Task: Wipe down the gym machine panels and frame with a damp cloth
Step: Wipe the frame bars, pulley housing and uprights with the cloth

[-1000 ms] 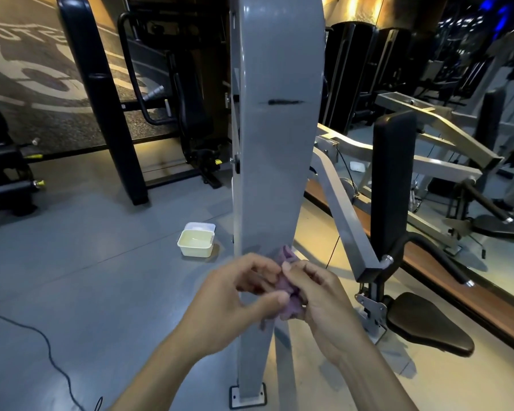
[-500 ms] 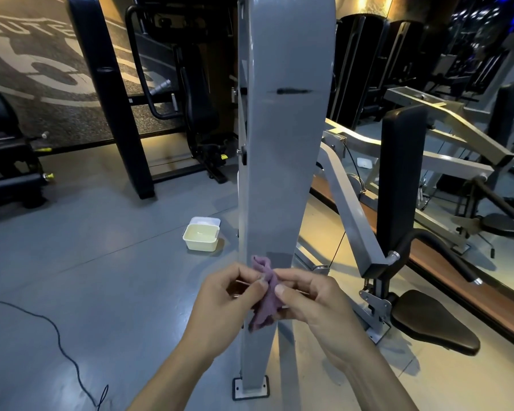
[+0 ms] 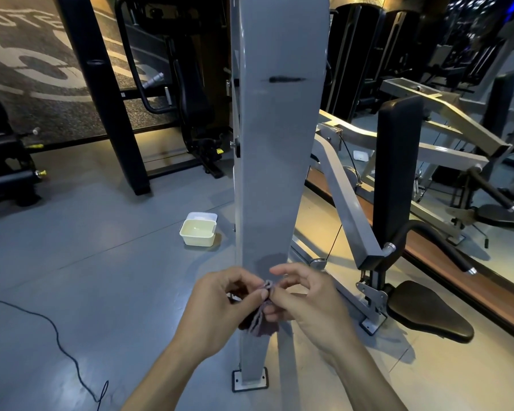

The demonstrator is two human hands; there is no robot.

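Your hands meet right in front of the grey panel point(image 3: 275, 161), low down on it, and between them is the cloth point(image 3: 261, 320), a small purple bunch hanging just off the panel's face. Your left hand point(image 3: 220, 312) has its fingers curled in, thumb and forefinger pinching the cloth's top edge; your right hand point(image 3: 304, 304) pinches the same gathered top from the other side with thumb and lower fingers, while its forefinger lifts free above. The cloth's folded layers droop below your fingertips, their lower edge spread against the panel's narrow lower stretch. Whether the cloth actually touches the metal, you cannot tell from here. Up the panel, well above your hands, sits a dark smear point(image 3: 284, 79) running across its face. At the panel's foot a bolted base plate point(image 3: 250, 380) meets the floor point(image 3: 101, 277). Left of the panel, near its edge, a pale tub point(image 3: 198, 232) stands on the floor holding liquid, with a white lid point(image 3: 204, 215) tucked just behind it. Right of the panel the machine's grey frame point(image 3: 349, 209) slopes down to a black seat point(image 3: 428, 311), with an upright black back pad point(image 3: 396, 173) rising above it. Far left of the panel, a thin black cable point(image 3: 57, 336) snakes over the floor.
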